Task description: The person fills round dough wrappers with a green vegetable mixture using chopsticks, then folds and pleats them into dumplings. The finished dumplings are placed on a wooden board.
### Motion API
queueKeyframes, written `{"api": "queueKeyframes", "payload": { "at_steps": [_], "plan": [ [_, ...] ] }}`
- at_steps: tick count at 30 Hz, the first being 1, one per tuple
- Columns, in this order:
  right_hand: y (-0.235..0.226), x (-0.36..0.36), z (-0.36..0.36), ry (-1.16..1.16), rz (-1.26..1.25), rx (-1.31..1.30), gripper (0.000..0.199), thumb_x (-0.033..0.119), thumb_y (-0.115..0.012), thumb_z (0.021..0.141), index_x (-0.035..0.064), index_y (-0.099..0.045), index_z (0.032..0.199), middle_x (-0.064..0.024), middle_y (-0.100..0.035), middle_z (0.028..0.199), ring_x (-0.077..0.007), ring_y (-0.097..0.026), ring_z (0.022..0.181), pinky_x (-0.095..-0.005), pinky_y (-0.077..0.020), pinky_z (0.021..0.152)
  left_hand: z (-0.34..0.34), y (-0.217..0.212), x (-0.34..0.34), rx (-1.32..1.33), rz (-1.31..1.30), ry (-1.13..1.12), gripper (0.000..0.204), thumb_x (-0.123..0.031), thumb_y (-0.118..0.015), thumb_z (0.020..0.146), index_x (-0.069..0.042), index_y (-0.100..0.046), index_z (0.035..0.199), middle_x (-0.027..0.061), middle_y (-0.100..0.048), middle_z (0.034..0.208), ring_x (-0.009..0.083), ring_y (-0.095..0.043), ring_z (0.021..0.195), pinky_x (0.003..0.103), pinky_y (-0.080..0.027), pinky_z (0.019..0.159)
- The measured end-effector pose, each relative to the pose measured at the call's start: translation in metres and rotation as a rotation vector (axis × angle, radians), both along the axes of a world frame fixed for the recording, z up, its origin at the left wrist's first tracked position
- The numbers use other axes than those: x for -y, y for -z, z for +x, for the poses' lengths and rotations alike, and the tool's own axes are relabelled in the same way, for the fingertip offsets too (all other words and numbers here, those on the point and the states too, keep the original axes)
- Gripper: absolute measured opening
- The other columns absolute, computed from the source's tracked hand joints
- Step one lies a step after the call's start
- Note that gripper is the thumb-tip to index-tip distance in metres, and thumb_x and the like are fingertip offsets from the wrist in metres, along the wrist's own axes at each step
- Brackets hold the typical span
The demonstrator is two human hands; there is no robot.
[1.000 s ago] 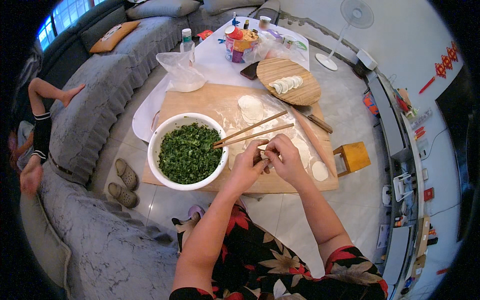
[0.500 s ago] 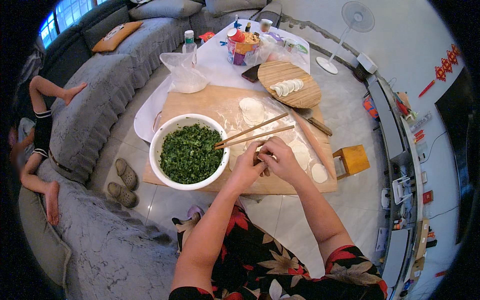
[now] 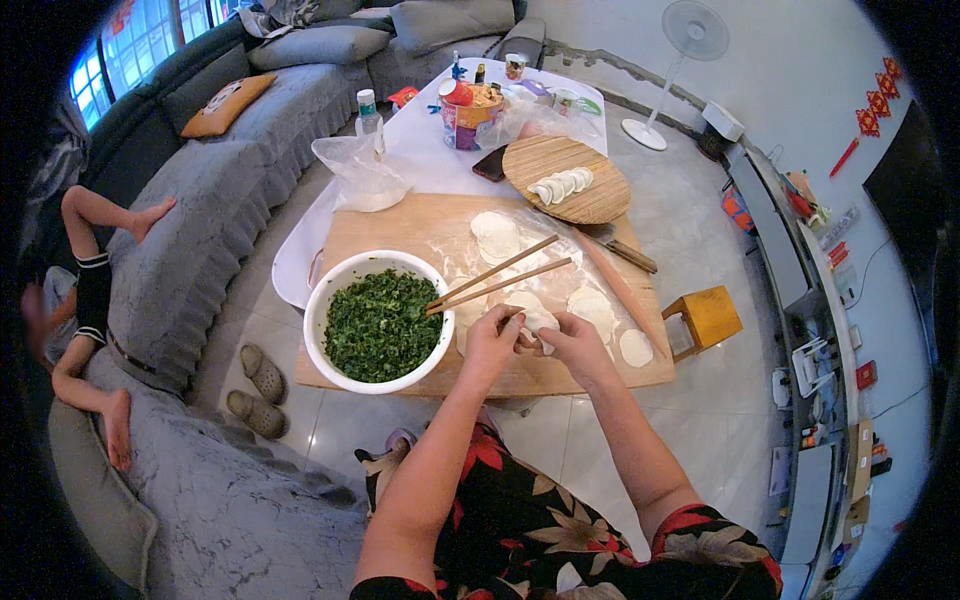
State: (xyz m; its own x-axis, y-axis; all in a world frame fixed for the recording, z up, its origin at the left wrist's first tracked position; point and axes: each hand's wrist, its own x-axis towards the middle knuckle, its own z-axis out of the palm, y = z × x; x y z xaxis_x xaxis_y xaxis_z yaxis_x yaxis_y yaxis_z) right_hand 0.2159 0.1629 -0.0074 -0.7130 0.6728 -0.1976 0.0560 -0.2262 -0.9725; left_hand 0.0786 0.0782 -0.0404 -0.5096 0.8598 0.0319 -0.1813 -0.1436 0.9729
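Note:
My left hand (image 3: 495, 340) and my right hand (image 3: 580, 347) meet over the near edge of a floured wooden board (image 3: 380, 215). Between their closed fingers is a white dumpling (image 3: 533, 313), partly covered by the fingertips. A white bowl (image 3: 311, 345) of chopped green filling (image 3: 375, 325) stands to the left of my hands. A pair of wooden chopsticks (image 3: 500, 283) leans over its right rim, sticking out above the board. Flat dough wrappers (image 3: 592, 308) lie to the right of my hands, with one single round (image 3: 636, 348) near the edge. More wrappers (image 3: 495, 236) are stacked farther back.
A round wooden board (image 3: 600, 203) carries a row of dumplings (image 3: 560, 185). Beside it are a knife (image 3: 632, 257), a long rolling pin (image 3: 615, 285) and a phone (image 3: 490, 164). A plastic bag (image 3: 360, 180) and a bottle (image 3: 369, 125) stand behind the bowl. Another person's legs (image 3: 90, 300) rest on the sofa.
The dumpling, hidden behind my fingers before, now shows between them. My hands have lowered slightly and the right one has turned. The whole view has shifted a little.

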Motion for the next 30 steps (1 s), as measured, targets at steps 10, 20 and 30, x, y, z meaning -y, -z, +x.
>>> {"api": "queueKeyframes", "payload": {
  "at_steps": [10, 20, 30],
  "plan": [
    [0.003, -0.002, 0.013, 0.103, -0.115, -0.104, 0.025, 0.009, -0.063, 0.086, -0.0053, -0.057, 0.106, -0.0116, -0.064, 0.091, -0.0179, -0.065, 0.076, -0.0288, -0.0544, 0.066, -0.008, -0.004, 0.003, -0.45, -0.096, -0.049, 0.016, -0.013, -0.057, 0.088, 0.002, -0.062, 0.086, 0.0147, -0.062, 0.068, 0.0214, -0.062, 0.053, 0.034, -0.047, 0.051],
    [0.007, -0.001, 0.014, 0.093, -0.113, -0.122, 0.028, 0.01, -0.061, 0.086, -0.0057, -0.055, 0.108, -0.0118, -0.063, 0.095, -0.018, -0.064, 0.079, -0.0295, -0.0558, 0.069, -0.004, -0.004, 0.001, -0.689, -0.156, -0.044, 0.016, -0.014, -0.053, 0.089, 0.0, -0.056, 0.082, 0.0208, -0.06, 0.074, 0.0387, -0.059, 0.07, 0.046, -0.044, 0.061],
    [-0.001, 0.006, 0.009, 0.086, -0.127, -0.124, 0.03, 0.009, -0.061, 0.086, -0.0065, -0.054, 0.111, -0.0132, -0.063, 0.097, -0.0189, -0.065, 0.08, -0.0298, -0.0563, 0.069, 0.001, -0.007, 0.0, -0.809, -0.095, -0.138, 0.017, -0.015, -0.051, 0.09, -0.001, -0.054, 0.082, 0.0236, -0.059, 0.076, 0.0424, -0.058, 0.074, 0.049, -0.044, 0.063]
  ]
}}
